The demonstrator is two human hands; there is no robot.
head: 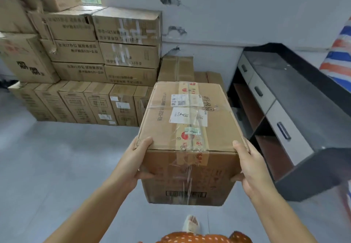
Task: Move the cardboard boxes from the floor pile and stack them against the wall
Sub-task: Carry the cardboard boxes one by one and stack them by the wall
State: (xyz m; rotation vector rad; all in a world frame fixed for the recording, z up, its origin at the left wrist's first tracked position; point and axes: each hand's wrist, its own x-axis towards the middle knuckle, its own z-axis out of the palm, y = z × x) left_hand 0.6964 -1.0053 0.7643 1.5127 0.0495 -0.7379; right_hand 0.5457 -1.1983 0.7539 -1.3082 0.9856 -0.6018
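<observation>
Many boxes [98,62] already stand stacked against the wall [218,15]; my left hand [139,159] and right hand [248,165] grip another box [190,129], not yet placed.

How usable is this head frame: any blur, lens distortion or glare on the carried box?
Head view: wide-angle bending bows the dark cabinet and the wall line; the top-left corner and right edge are smeared; the taped brown cardboard box is fairly sharp, its labels unreadable, with slight sheen on the clear tape; light is soft and even, no hard shadows; left hand and right hand are clear.
</observation>
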